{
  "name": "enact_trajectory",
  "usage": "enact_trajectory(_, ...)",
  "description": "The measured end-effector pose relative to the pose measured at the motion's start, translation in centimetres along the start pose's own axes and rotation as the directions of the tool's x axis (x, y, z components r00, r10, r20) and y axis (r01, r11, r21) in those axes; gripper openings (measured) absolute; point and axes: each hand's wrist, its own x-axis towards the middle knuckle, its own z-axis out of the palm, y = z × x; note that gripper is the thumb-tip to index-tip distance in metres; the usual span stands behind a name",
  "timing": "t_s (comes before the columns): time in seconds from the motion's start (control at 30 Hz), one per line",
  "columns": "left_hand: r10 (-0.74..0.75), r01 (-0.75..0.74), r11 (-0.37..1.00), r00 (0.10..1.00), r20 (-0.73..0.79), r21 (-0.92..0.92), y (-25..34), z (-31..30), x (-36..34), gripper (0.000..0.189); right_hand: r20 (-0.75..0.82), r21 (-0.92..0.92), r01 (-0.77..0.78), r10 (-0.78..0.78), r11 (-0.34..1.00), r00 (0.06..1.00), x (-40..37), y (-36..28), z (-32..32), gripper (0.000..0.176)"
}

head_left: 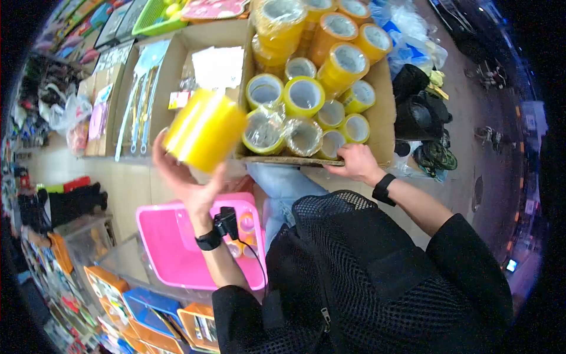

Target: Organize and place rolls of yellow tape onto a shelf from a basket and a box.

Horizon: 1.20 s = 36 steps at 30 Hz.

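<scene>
My left hand (pixel 191 183) is wrapped round the lower end of a thick yellow tape stack (pixel 206 130), held up in front of the box's left side. With its fingers bent over the front edge, my right hand (pixel 356 162) grips the cardboard box (pixel 383 112). Several yellow and clear tape rolls (pixel 304 96) stand in that box, some stacked high at the back. Below my left hand is a pink basin (pixel 171 236) with a few tape rolls (pixel 247 222) inside, partly hidden by my wrist.
Left of the tape box are cardboard compartments with long-handled tools (pixel 141 100) and a white paper (pixel 218 66). A green basket (pixel 159 17) is at the back. Orange and blue bins (pixel 147 307) stand at the lower left. Dark bags and shoes (pixel 424 118) lie on the right.
</scene>
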Motion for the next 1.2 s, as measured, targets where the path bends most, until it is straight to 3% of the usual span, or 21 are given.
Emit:
enact_trajectory(0.1,0.281,-0.361,0.89,0.915,0.288,0.277,2.5,6.0,3.2,0.098,-0.019,-0.015,-0.029,0.029,0.999,0.999,-0.5,0.0,0.5,0.058)
enact_trajectory(0.17,0.352,-0.468,0.858,0.836,0.42,0.212,3.6,9.8,5.7,0.092,-0.011,-0.016,-0.041,0.04,0.999,0.999,-0.5,0.1,0.6,0.07)
enact_trajectory(0.3,0.375,-0.493,0.863,0.773,0.512,0.113,4.6,15.5,10.2,0.087,0.015,-0.024,-0.051,0.051,0.998,0.999,-0.3,0.5,0.8,0.072)
enact_trajectory(0.43,0.406,-0.611,0.776,0.673,0.618,0.156,5.5,20.0,11.0,0.09,-0.015,0.018,-0.085,0.085,0.996,0.996,-0.8,0.2,0.3,0.071)
enact_trajectory(0.5,0.399,-0.665,0.731,0.6,0.693,0.154,5.9,21.4,9.5,0.093,-0.081,0.017,-0.052,0.053,0.999,0.995,-0.8,0.3,0.5,0.065)
enact_trajectory(0.57,0.332,-0.576,0.816,0.535,0.777,0.047,5.3,22.7,7.5,0.092,-0.05,0.025,-0.073,0.074,0.997,0.996,-0.8,0.4,0.1,0.066)
enact_trajectory(0.63,0.207,-0.493,0.868,0.456,0.866,0.052,4.7,24.0,5.7,0.09,0.062,-0.004,-0.101,0.101,0.995,0.993,-0.5,0.3,-0.3,0.071)
enact_trajectory(0.67,0.148,-0.49,0.868,0.411,0.9,0.081,3.8,25.0,4.8,0.088,-0.052,-0.001,-0.065,0.064,0.998,0.997,-0.6,0.7,0.7,0.072)
enact_trajectory(0.7,0.146,-0.489,0.869,0.409,0.901,0.081,2.8,26.0,4.1,0.088,-0.05,0.001,-0.066,0.066,0.998,0.997,-0.5,0.7,0.7,0.072)
enact_trajectory(0.77,0.087,-0.618,0.774,0.318,0.944,0.137,0.7,27.9,2.6,0.088,-0.012,-0.011,-0.058,0.057,0.998,0.998,-0.4,0.8,0.7,0.073)
enact_trajectory(0.8,0.084,-0.614,0.776,0.324,0.942,0.142,0.0,28.7,2.1,0.088,-0.007,-0.014,-0.052,0.052,0.999,0.999,-0.4,0.8,0.5,0.073)
enact_trajectory(0.87,-0.044,-0.701,0.701,0.139,0.989,0.13,-1.3,30.1,1.0,0.092,0.084,0.038,-0.105,0.102,0.994,0.991,-0.2,0.5,-0.2,0.073)
enact_trajectory(0.9,-0.051,-0.695,0.705,0.149,0.988,0.141,-2.5,30.7,0.2,0.092,0.092,0.036,-0.095,0.092,0.995,0.991,-0.2,0.5,-0.3,0.073)
enact_trajectory(0.97,0.041,-0.391,0.919,0.213,0.976,0.047,-4.8,31.1,-1.3,0.087,0.16,-0.002,-0.124,0.122,0.992,0.98,-0.1,0.7,-0.3,0.071)
enact_trajectory(1.0,0.088,-0.352,0.936,0.285,0.955,0.019,-5.2,30.9,-1.5,0.077,0.165,0.004,-0.138,0.136,0.99,0.977,-0.2,0.6,-0.2,0.071)
enact_trajectory(1.03,0.081,-0.35,0.936,0.295,0.952,0.028,-4.6,30.2,-1.0,0.077,0.169,0.001,-0.127,0.124,0.992,0.978,-0.1,1.2,0.7,0.071)
enact_trajectory(1.07,0.112,-0.277,0.961,0.367,0.923,-0.007,-4.1,29.1,-0.8,0.072,0.028,-0.017,-0.064,0.064,0.998,0.998,-0.1,1.9,2.2,0.071)
enact_trajectory(1.1,0.127,-0.199,0.979,0.445,0.887,-0.041,-3.0,27.4,-0.4,0.067,-0.104,-0.037,0.003,-0.006,0.999,0.995,-0.2,2.1,3.2,0.07)
enact_trajectory(1.17,0.215,-0.202,0.972,0.535,0.817,-0.124,0.1,21.3,0.9,0.056,-0.023,-0.037,0.002,-0.003,0.999,1.0,0.1,1.4,1.5,0.07)
enact_trajectory(1.2,0.127,0.005,0.987,0.586,0.8,-0.161,1.6,17.6,1.0,0.049,0.015,-0.051,-0.018,0.019,0.999,1.0,0.1,1.4,1.3,0.069)
